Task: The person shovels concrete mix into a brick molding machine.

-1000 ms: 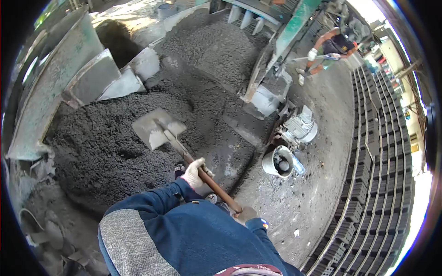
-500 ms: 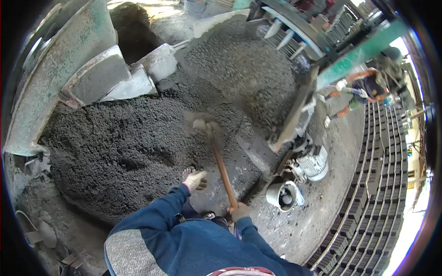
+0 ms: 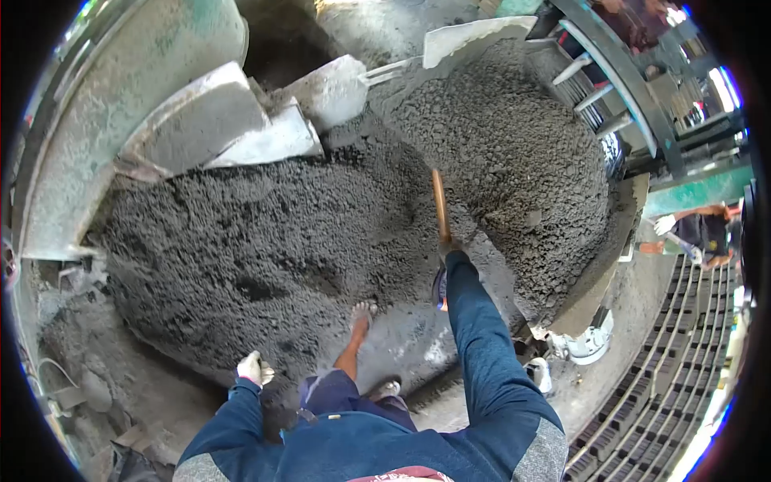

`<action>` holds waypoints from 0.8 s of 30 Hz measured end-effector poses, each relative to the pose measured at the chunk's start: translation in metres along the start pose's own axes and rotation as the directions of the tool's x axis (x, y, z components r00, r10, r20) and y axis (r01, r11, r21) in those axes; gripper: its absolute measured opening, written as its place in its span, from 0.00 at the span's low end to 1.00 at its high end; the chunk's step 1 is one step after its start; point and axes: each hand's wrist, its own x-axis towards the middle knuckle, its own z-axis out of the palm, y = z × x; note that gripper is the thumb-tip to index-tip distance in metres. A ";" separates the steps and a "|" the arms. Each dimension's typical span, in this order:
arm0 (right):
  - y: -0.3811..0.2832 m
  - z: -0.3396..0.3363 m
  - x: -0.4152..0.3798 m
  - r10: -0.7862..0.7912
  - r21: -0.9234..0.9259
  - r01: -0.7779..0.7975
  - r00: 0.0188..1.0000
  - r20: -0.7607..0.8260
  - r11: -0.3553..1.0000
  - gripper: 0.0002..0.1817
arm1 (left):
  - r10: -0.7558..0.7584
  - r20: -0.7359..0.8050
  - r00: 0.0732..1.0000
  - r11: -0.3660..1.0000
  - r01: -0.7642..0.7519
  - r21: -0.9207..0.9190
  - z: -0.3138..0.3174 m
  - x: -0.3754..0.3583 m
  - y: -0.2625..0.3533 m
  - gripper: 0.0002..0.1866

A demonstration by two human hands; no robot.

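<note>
My right hand (image 3: 451,247) is closed around the wooden handle of a long tool (image 3: 440,205). The handle points away from me over the dark, crumbly cement-like mix (image 3: 217,233); I cannot make out the tool's head. My right arm is stretched forward over the mix. At lower left, my left hand (image 3: 255,369) wears a pale glove and is apart from the tool. Its fingers are curled in, with nothing visible in them. Between my arms, a bare foot (image 3: 363,315) stands at the edge of the mix.
A heaped pile of coarser mix (image 3: 530,185) rises ahead to the right. Upright slabs (image 3: 193,120) and a curved metal wall (image 3: 136,104) border the far left. Machine framing (image 3: 626,80) stands far right. A co-worker (image 3: 707,233) is near rows of dark blocks (image 3: 666,361).
My right hand has moved forward and up with the handle, out over the mix. My left hand has swung left and its fingers have curled. The view has turned rightward less.
</note>
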 end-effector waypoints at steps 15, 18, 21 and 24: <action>0.121 -0.122 -0.249 -0.008 -0.261 0.023 0.998 0.061 0.965 0.35 | 0.229 0.446 0.865 0.967 -0.256 0.000 0.233 -0.067 0.052 0.21; 0.116 -0.130 -0.239 -0.126 -0.323 0.129 0.992 0.031 0.938 0.35 | 0.276 0.479 0.833 0.953 -0.300 -0.027 0.232 -0.085 0.043 0.21; 0.107 -0.127 -0.210 -0.150 -0.195 0.129 0.984 -0.096 0.972 0.31 | 0.215 0.452 0.866 0.967 -0.253 0.025 0.196 -0.091 0.015 0.23; 0.116 -0.096 -0.180 -0.076 0.135 0.092 0.989 -0.125 0.987 0.27 | 0.119 0.283 0.952 0.985 -0.150 0.089 0.147 -0.083 -0.027 0.15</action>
